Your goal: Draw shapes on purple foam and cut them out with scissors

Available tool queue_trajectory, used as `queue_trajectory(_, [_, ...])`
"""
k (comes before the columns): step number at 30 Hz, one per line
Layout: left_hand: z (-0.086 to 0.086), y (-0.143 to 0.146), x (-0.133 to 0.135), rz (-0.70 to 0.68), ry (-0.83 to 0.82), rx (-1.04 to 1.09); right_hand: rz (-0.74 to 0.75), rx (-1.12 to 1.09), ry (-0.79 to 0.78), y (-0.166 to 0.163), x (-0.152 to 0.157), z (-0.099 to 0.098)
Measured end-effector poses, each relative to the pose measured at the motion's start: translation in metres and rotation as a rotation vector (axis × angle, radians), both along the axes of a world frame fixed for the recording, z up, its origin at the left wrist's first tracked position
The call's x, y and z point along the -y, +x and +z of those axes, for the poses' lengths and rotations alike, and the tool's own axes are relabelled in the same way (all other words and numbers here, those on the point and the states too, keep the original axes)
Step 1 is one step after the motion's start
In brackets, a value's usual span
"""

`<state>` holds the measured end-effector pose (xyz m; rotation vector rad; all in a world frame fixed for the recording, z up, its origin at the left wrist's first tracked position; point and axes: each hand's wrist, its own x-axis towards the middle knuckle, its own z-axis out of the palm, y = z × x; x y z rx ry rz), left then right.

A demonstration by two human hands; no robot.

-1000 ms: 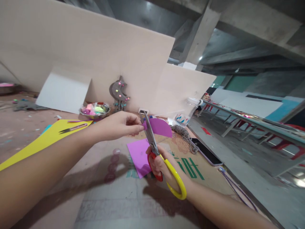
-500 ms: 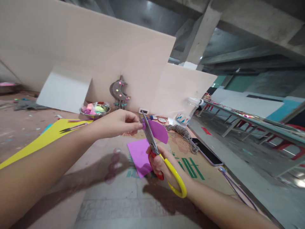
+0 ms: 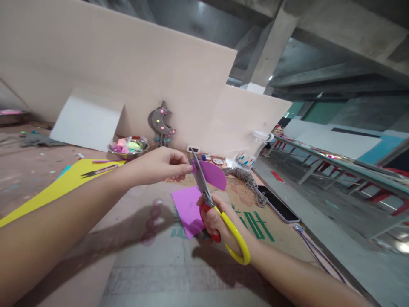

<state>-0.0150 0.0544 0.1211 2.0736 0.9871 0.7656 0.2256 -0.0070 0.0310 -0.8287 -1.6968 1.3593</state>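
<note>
My left hand (image 3: 171, 167) pinches the left edge of a small purple paper piece (image 3: 214, 174) with a rounded outer edge. In my right hand (image 3: 220, 215) is a pair of scissors (image 3: 234, 238) with one yellow and one red handle. Their blades point up and away, lying across the purple piece close to my left fingertips, almost closed. Below the blades, a flat sheet of purple paper (image 3: 187, 211) rests on the printed cardboard (image 3: 150, 260), its right side partly hidden by my right hand.
Yellow paper (image 3: 41, 192) with thread snips (image 3: 99, 170) lies left. Behind are a bowl of coloured clay (image 3: 128, 147), a grey moon ornament (image 3: 160, 121) and a white board (image 3: 87, 121). To the right are grey cord (image 3: 246, 181), a phone (image 3: 281, 204) and a plastic jar (image 3: 255, 147).
Both hands, the scissors and the purple piece hold nearly the same place. The view has shifted very slightly.
</note>
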Motion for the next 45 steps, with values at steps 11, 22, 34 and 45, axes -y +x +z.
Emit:
queue_trajectory(11, [0.001, 0.001, 0.000, -0.029, -0.029, 0.005, -0.028, 0.031, -0.005, -0.001, 0.001, 0.002])
queue_trajectory(22, [0.000, -0.002, -0.004, -0.047, -0.065, -0.016, 0.003, 0.009, -0.092, 0.001, 0.000, -0.001])
queue_trajectory(34, [0.001, -0.010, -0.011, -0.019, -0.039, -0.188, 0.022, -0.073, -0.169, -0.002, -0.003, -0.001])
queue_trajectory(45, [-0.072, -0.045, -0.079, 0.302, -0.036, -0.734, 0.008, -0.228, -0.260, 0.003, -0.027, -0.015])
